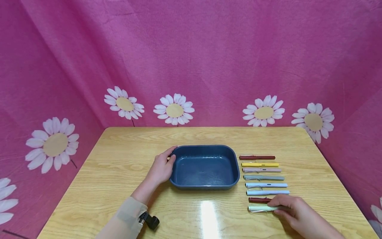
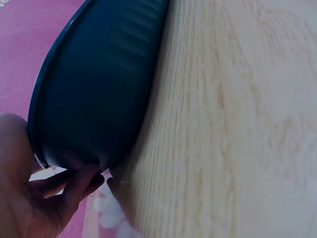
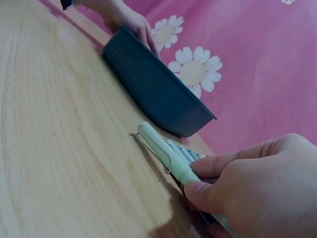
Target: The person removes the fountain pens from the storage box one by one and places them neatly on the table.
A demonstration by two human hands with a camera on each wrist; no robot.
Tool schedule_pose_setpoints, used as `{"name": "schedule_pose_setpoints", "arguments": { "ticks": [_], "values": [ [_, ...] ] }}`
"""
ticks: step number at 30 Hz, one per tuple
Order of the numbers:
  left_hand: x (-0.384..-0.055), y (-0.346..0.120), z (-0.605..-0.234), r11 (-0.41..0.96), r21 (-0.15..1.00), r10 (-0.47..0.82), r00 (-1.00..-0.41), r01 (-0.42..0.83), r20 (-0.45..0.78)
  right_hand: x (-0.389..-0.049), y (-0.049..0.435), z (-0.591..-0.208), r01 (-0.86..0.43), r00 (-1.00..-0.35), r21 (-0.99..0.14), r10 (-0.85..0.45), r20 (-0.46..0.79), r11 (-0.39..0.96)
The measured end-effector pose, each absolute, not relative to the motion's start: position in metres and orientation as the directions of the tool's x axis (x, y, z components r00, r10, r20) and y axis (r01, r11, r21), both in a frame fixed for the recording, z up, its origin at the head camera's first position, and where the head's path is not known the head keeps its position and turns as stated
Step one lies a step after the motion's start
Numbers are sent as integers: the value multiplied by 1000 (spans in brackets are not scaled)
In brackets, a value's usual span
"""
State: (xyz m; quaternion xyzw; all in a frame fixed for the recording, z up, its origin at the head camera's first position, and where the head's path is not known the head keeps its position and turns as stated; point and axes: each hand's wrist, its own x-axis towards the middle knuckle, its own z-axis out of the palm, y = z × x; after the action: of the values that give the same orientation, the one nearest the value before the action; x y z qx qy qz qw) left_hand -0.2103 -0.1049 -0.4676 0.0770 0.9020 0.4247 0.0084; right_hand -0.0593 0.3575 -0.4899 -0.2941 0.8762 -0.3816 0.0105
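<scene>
My left hand [image 1: 161, 167] grips the left end of a dark blue rectangular baking dish [image 1: 206, 190], thumb over the rim; in the left wrist view its fingertips press the outer wall. Nothing lies inside the dish. To the right, my right hand [image 1: 293, 210] pinches a light green pen [image 3: 161, 148] with a wire clip between thumb and fingers. The pen is the nearest of a column of capped pens, its clip end pointing left. Just beyond it lies a dark red pen [image 1: 258, 200], partly behind my fingers. Farther up is a lavender pen [image 1: 268, 192].
Beyond these, the column continues with a pale blue pen [image 1: 268, 185], a grey-green pen [image 1: 265, 178], a pinkish pen [image 1: 264, 170], a yellow pen [image 1: 262, 164] and another dark red pen [image 1: 259, 157]. A pink flowered cloth [image 1: 209, 66] hangs around the wooden table [image 1: 119, 152].
</scene>
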Motion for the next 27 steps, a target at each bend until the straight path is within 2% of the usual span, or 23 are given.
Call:
{"name": "schedule_pose_setpoints", "arguments": {
  "ticks": [16, 22, 27],
  "values": [
    [-212, -105, -470, 627, 766, 146, -987, 139, 60, -60, 361, -498, -589, -798, -569, -525, 297, 574],
    [-212, -105, -470, 633, 761, 147, -987, 145, 65, -60, 360, -495, -522, -838, -578, -503, 212, 627],
    [-213, -105, -470, 644, 752, 144, -988, 139, 59, -60, 360, -488, -451, -866, -635, -479, 142, 627]
  ]
}}
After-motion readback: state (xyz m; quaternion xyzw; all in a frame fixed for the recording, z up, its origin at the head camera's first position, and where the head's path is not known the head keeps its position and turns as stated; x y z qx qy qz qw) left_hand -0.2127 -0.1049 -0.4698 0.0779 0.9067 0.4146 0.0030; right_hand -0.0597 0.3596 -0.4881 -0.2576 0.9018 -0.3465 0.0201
